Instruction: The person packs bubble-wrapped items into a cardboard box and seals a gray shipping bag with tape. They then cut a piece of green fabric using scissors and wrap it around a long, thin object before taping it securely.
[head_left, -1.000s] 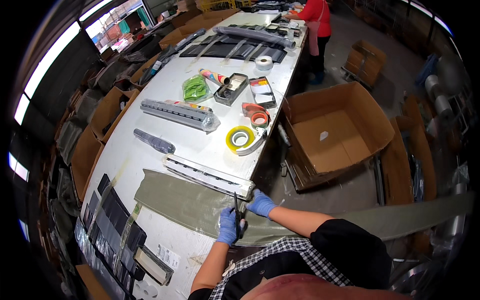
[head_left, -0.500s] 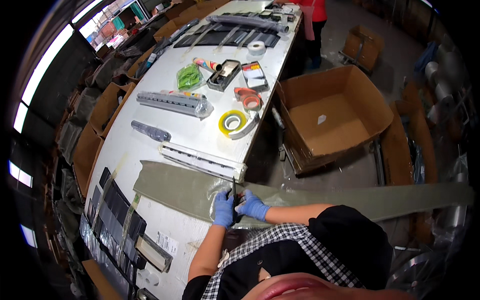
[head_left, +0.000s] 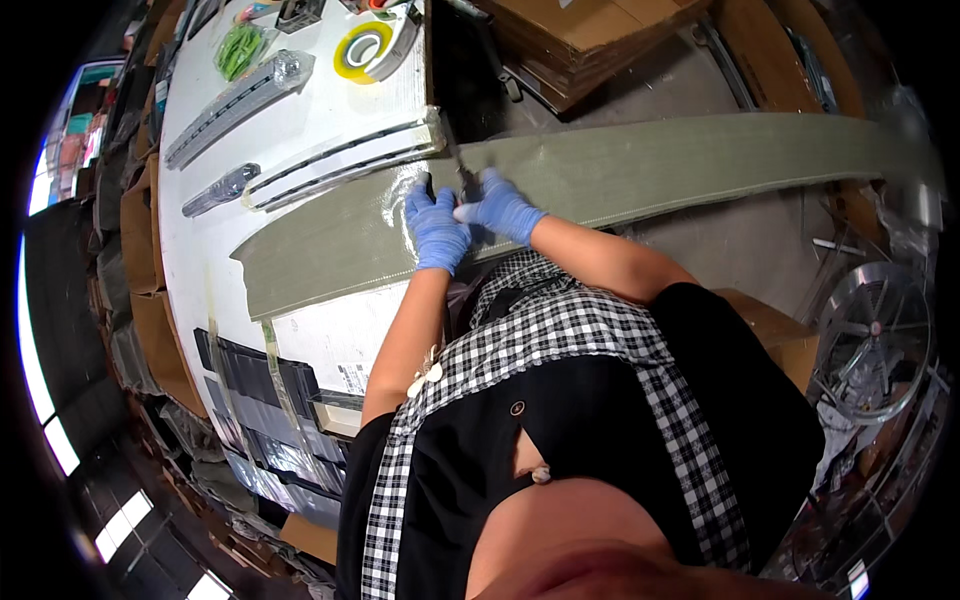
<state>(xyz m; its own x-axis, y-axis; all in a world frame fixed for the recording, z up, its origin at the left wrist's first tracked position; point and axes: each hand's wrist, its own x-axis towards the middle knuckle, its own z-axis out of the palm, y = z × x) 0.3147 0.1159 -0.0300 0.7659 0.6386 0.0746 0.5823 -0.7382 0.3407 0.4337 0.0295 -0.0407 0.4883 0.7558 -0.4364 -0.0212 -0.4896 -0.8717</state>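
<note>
A long grey-green fabric strip (head_left: 330, 240) lies across the table's front right edge and stretches far to the right past it. My left hand (head_left: 437, 232), in a blue glove with dark fingertips, rests flat on the strip with its fingers apart. Just right of it, my gloved right hand (head_left: 503, 208) has thumb and fingers around a dark, pointed tool (head_left: 467, 180), scissors-like but blurred. The tool's thin end points away from me, across the strip. A shiny clear film patch (head_left: 400, 195) shows on the fabric beside my left fingertips.
White-wrapped rails (head_left: 340, 160) lie just beyond the strip, with a grey wrapped bundle (head_left: 240, 108) and yellow tape roll (head_left: 362, 52) farther off. Dark wrapped panels (head_left: 260, 375) are at the near left. A large cardboard box (head_left: 600, 25) stands right of the table; a round metal frame (head_left: 870, 340) stands lower right.
The view has tilted down toward my body, so the table's far end has left the picture. My left fingers now lie more spread on the strip; both hands stay close together.
</note>
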